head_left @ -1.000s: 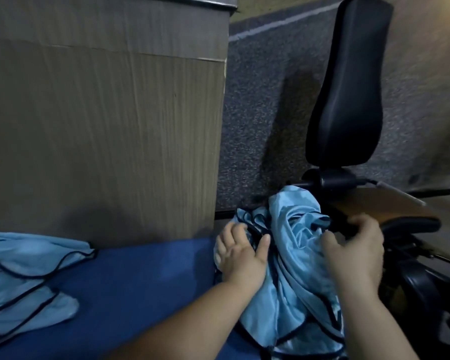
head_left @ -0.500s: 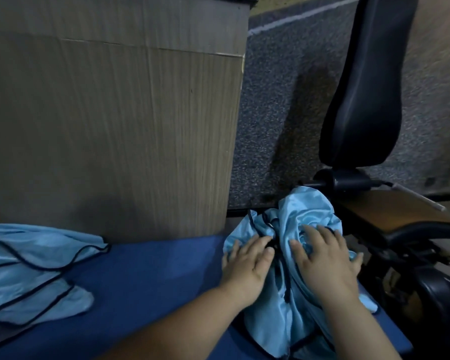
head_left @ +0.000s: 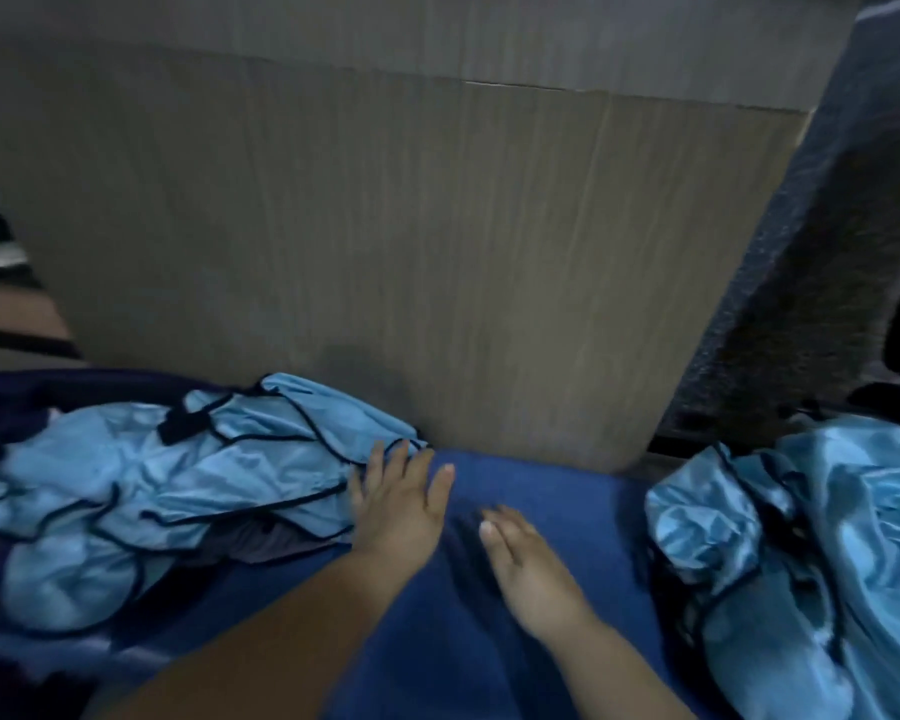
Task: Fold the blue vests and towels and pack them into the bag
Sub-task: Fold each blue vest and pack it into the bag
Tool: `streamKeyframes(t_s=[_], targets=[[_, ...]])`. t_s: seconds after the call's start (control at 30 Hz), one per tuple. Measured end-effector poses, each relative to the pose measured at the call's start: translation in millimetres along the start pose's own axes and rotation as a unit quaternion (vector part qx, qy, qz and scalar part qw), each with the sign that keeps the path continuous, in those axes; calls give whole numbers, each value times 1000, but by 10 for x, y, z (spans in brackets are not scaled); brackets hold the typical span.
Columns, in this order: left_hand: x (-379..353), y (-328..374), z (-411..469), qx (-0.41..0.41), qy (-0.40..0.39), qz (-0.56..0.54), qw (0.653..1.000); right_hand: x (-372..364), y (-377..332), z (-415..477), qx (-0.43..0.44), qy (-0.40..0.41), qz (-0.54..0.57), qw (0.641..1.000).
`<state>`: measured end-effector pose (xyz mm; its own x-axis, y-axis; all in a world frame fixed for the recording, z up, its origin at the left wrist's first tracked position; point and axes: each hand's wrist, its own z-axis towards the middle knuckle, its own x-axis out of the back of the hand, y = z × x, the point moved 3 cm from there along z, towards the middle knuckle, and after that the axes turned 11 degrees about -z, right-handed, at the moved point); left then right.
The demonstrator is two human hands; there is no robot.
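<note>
Swung off the crumpled vest [head_left: 811,553], now well right of the fingers [head_left: 401,459], to the unfolded vest pile [head_left: 167,485] touching the straight, spread fingertips of the left hand [head_left: 396,506], right hand [head_left: 531,569] flat and empty above the desk [head_left: 463,662], fresh fold likely.

Crumpled light-blue vests [head_left: 167,491] heaped left, glossy blue vest pile [head_left: 822,553] right

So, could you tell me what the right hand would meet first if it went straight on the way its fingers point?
Probably the left hand, whose thumb lies just ahead of the right hand over the blue surface; past that, the wooden panel. Depth is unclear.
</note>
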<state>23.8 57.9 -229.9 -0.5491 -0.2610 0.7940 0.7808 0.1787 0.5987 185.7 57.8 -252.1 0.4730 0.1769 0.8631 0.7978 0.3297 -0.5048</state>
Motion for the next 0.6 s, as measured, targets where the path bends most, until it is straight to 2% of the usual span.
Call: streamKeyframes(t_s=[0.17,0.27,0.4,0.6], targets=[[463,-897,219,40,37,150,987,-546,-215,208,30,-76,-177,981],[686,-1310,373,88,25,201,975,-660,-243,205,38,-49,-236,970],[679,-1589,497,98,8,167,981,-687,-181,200,29,-18,-224,974],[481,-1528,458,3,78,56,995,-678,-144,195,22,-7,-181,983]])
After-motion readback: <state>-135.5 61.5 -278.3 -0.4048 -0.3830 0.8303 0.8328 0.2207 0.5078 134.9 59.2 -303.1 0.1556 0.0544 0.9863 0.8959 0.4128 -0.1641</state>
